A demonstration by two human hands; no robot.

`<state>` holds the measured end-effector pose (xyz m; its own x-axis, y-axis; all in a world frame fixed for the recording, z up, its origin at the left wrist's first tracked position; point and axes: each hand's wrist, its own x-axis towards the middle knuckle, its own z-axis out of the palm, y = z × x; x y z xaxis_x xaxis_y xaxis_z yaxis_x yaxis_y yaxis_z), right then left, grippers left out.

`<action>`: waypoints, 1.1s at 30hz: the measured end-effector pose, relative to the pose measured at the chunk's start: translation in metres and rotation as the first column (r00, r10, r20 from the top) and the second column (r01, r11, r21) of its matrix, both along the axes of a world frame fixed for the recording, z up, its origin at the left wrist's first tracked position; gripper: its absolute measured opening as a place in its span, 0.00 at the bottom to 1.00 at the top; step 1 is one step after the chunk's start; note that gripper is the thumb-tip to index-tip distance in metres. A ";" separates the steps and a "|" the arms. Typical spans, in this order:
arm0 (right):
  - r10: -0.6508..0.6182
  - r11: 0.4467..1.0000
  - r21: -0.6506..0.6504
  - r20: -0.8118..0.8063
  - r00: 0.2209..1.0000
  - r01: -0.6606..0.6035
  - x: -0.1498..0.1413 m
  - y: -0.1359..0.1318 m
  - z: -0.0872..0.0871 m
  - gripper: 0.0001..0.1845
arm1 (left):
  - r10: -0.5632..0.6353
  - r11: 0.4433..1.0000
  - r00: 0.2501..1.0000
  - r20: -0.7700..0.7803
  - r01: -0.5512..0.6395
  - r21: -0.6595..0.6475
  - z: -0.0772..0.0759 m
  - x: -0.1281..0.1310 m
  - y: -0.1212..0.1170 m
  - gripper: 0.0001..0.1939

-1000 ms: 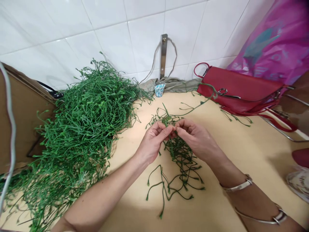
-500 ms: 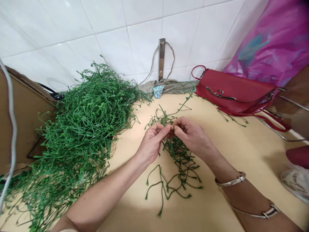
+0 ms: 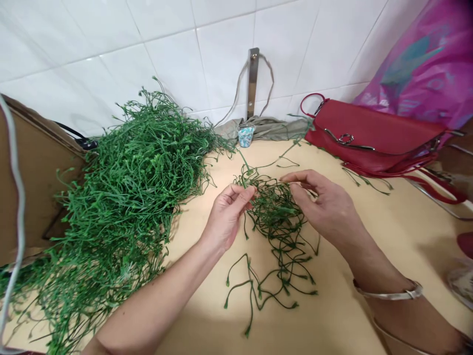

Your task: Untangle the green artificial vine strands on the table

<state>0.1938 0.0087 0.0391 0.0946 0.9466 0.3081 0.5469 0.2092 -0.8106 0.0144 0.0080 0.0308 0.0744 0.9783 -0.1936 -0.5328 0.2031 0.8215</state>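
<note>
The single view comes from a camera worn on the person's head; it looks forward and down across the worktop (image 3: 207,315), near enough that the left hand (image 3: 228,212) and right hand (image 3: 327,204) show large around the middle of the frame; the forearms (image 3: 158,301) run in from the lower left and lower right; the tiled wall (image 3: 166,64) behind the worktop spans the top of the frame.

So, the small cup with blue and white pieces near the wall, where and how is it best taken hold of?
Probably by the side walls of the cup, just under its rim, coming from the front and slightly above. It stands upright, the grey cloth lies behind it, and the green heap spreads close on its left.
</note>
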 end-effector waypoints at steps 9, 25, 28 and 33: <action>0.328 0.924 -0.141 -0.183 0.927 -0.355 -0.024 -0.010 -0.002 0.08 | -0.027 0.994 0.994 -0.104 0.038 0.104 -0.001 0.000 -0.002 0.19; 0.520 0.849 -0.152 0.070 0.851 -0.506 -0.021 -0.015 0.000 0.14 | -0.185 0.979 0.972 0.147 0.195 -0.062 -0.001 -0.003 0.001 0.16; 0.616 0.784 -0.124 0.030 0.787 -0.609 -0.015 -0.012 0.004 0.13 | -0.240 0.943 0.943 0.229 0.283 -0.176 0.000 -0.005 0.003 0.12; 0.685 0.708 -0.096 -0.151 0.713 -0.700 -0.003 -0.010 0.010 0.14 | -0.193 0.918 0.932 0.308 0.282 -0.277 0.006 -0.007 0.006 0.09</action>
<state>0.1911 -0.0018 0.0492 -0.5824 0.7884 0.1982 0.2101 0.3815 -0.9002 0.0071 0.0136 0.0366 0.3900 0.8172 -0.4244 -0.6273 0.5732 0.5273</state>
